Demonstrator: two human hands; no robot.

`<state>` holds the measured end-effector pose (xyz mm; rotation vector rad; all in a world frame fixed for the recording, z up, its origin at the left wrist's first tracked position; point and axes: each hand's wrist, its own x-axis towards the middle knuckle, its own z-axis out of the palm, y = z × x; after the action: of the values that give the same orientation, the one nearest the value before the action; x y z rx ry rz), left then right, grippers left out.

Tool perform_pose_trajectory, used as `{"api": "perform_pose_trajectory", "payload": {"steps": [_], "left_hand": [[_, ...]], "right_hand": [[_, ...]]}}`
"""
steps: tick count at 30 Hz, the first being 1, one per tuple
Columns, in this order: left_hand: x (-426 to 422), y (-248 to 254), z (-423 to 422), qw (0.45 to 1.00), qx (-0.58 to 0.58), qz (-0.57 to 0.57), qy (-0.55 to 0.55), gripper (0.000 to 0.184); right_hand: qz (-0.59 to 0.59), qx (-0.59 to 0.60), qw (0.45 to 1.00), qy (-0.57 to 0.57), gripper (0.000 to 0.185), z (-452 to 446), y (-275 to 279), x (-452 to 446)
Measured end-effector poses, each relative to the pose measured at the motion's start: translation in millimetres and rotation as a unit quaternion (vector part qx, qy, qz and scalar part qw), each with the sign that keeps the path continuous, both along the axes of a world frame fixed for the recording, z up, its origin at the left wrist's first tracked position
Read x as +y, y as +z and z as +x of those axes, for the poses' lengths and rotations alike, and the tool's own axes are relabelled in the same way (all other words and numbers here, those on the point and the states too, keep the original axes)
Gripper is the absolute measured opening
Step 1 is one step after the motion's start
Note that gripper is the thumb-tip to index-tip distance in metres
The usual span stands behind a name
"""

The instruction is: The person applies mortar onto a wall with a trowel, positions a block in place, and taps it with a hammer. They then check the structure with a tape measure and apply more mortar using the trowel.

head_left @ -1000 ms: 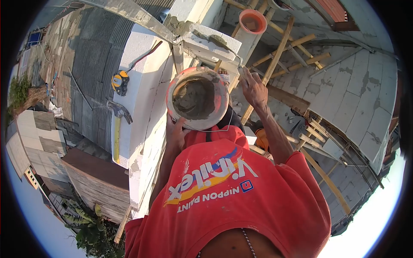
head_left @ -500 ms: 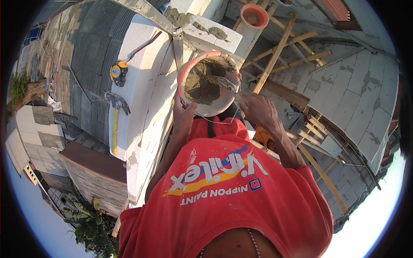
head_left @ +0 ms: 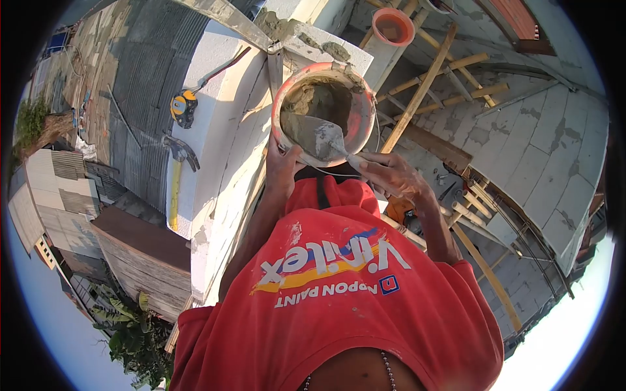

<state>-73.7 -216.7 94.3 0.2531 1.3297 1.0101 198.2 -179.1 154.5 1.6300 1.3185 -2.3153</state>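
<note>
A mortar-smeared red bucket is tilted in front of my red shirt, with wet grey mortar inside. My left hand grips its near left rim. In my right hand is the handle of a trowel, whose blade lies in the bucket against the mortar. Just beyond the bucket, a white block carries dabs of mortar on its top.
A tape measure and a yellow-handled hammer lie on the white wall top at left. Another red bucket stands beyond, near bamboo and wooden poles. Below at right is part of a person in orange.
My right hand has drawn back from the block and brought the trowel down into the bucket. The bucket was raised towards the block, and the mortar on the block now sits in separate dabs.
</note>
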Motion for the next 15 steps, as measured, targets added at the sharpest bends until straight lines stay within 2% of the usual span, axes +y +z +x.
{"api": "perform_pose_trajectory", "payload": {"steps": [1, 4, 7, 10, 11, 12, 14, 15], "left_hand": [[2.0, -1.2, -2.4, 1.0, -0.002, -0.01, 0.005, 0.075], [2.3, -4.8, -9.6, 0.999, -0.025, -0.016, 0.018, 0.073], [-6.1, -8.0, -15.8, 0.998, -0.044, -0.008, 0.034, 0.072], [-21.4, -13.9, -27.7, 0.998, -0.033, -0.03, 0.043, 0.072], [-26.7, -15.2, -31.5, 0.998, -0.022, -0.045, 0.048, 0.072], [-32.2, -14.8, -35.2, 0.998, -0.018, -0.048, 0.049, 0.072], [-40.4, -15.0, -40.4, 0.997, -0.009, -0.05, 0.054, 0.073], [-42.9, -14.6, -41.5, 0.997, 0.002, -0.059, 0.053, 0.073]], "right_hand": [[-0.008, 0.124, 0.988, -0.09, 0.048, 11.3, -10.6, -5.9], [-0.1, 0.145, 0.968, -0.179, 0.057, 31.7, -9.1, -8.2], [-0.055, 0.113, 0.954, -0.271, 0.051, 42.9, 1.0, -6.5], [0.084, 0.024, 0.961, -0.264, 0.05, 44.7, 3.6, 12.2], [0.114, -0.042, 0.965, -0.234, 0.046, 45.3, 0.5, 22.0], [0.24, -0.102, 0.948, -0.184, 0.046, 44.1, -12.3, 30.5], [0.477, -0.21, 0.851, -0.072, 0.045, 39.2, -52.2, 45.4], [0.483, -0.24, 0.841, -0.026, 0.044, 33.2, -67.2, 54.2]]}}
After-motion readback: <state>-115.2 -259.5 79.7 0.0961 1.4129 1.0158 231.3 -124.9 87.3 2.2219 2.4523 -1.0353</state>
